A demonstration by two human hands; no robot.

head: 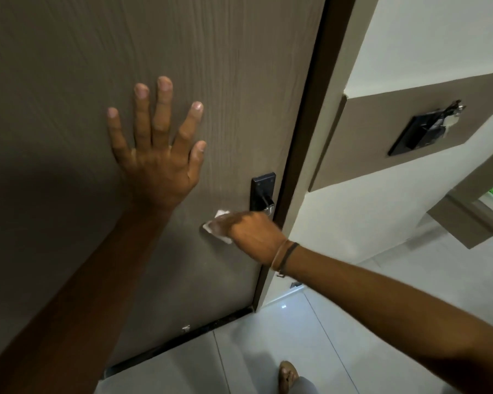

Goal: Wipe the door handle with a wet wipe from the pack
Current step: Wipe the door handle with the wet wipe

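The brown wood-grain door [69,52] fills the left of the head view. Its black lock plate [262,187] sits near the door's right edge, with a metal lever handle [268,207] sticking out below it. My right hand [254,234] is closed around the lever with a white wet wipe [215,227] bunched in it; the wipe pokes out on the left of my fist. My left hand [160,146] is pressed flat on the door, fingers spread, up and left of the handle. The wipe pack is not in view.
The dark door frame [305,137] runs down just right of the handle. On the wall panel to the right is a black card-key switch [419,132] with keys hanging. White floor tiles [268,351] lie below, with my foot [288,376] at the bottom edge.
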